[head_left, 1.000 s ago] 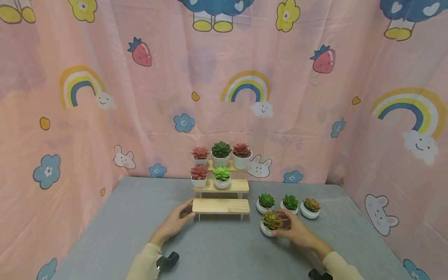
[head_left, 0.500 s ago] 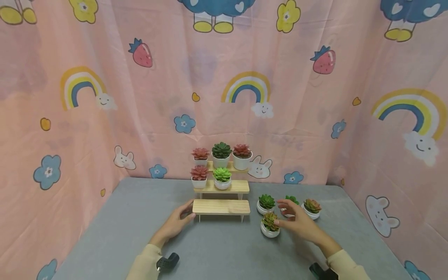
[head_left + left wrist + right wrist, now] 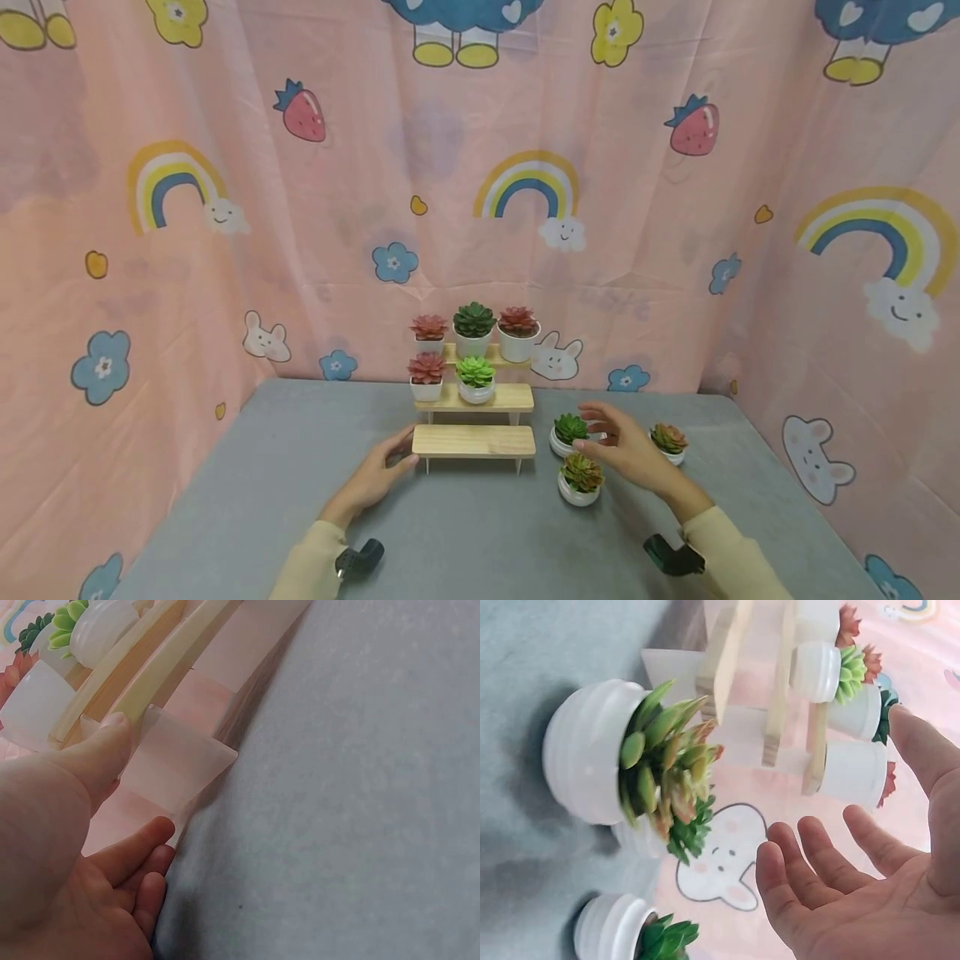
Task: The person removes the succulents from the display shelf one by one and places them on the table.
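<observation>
1. Right hand first: fingers spread, thumb well away from the rest, gently bent, with nothing held! In the right-wrist view air lay between them and every pot.
2. Over to the left hand: thumb at the end of the front shelf, other fingers loosely bent beside its leg, no pinch to be seen.
3. Just by the right fingers, the green pot stood upright on the table; the mottled pot sat nearer the person.
4. And how would they handle? Light, by the look of them, with stiff, smooth white walls, perhaps a little slippery; whether they might chip, I couldn't tell. The leaves seemed springy and easily bent.
5. So the best hold looked to be thumb and fingers on opposite sides of the ribbed wall, below the leaves.
6. Further out, a second green pot showed in the right-wrist view, and the orange pot stood beyond the right hand.
</observation>
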The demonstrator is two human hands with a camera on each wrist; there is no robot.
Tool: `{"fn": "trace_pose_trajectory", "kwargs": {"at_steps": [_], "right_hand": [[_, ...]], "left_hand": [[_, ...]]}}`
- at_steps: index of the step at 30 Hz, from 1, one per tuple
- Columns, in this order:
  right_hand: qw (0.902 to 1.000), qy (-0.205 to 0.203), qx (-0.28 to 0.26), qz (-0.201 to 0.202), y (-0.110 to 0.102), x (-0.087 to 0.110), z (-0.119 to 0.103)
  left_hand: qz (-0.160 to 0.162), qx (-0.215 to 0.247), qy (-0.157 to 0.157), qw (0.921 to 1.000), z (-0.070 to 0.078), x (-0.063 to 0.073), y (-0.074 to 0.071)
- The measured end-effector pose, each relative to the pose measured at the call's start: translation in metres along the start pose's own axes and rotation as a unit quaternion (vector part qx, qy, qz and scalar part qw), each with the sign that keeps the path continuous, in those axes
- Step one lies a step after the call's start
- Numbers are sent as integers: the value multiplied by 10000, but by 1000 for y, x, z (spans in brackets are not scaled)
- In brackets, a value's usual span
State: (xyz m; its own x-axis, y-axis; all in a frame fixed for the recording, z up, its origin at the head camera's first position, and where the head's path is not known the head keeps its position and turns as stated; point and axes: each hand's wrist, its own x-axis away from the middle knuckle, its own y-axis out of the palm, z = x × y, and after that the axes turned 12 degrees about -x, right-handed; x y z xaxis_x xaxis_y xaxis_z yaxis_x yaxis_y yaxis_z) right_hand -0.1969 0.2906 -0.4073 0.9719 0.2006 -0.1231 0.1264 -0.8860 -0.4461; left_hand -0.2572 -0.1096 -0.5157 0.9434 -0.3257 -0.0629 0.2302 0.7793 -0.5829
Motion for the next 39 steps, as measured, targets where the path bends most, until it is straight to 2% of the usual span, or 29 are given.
{"fn": "trace_pose_trajectory", "kwargs": {"at_steps": [9, 20, 24, 31, 39], "right_hand": [[9994, -234, -168, -176, 7, -13, -6], [9979, -291, -438, -372, 32, -43, -19], [9970, -408, -543, -362, 45, -57, -26], [9971, -212, -704, -182, 65, -79, -37], [9965, -248, -797, 22, 86, -100, -35]], "left_hand": [[-24, 25, 35, 10000, -1, -1, -1], [-74, -32, 33, 10000, 0, -1, -1], [-37, -28, -5, 10000, 0, 0, -1], [-13, 5, -95, 10000, 2, 1, -1], [-9, 68, -70, 10000, 0, 0, 0]]}}
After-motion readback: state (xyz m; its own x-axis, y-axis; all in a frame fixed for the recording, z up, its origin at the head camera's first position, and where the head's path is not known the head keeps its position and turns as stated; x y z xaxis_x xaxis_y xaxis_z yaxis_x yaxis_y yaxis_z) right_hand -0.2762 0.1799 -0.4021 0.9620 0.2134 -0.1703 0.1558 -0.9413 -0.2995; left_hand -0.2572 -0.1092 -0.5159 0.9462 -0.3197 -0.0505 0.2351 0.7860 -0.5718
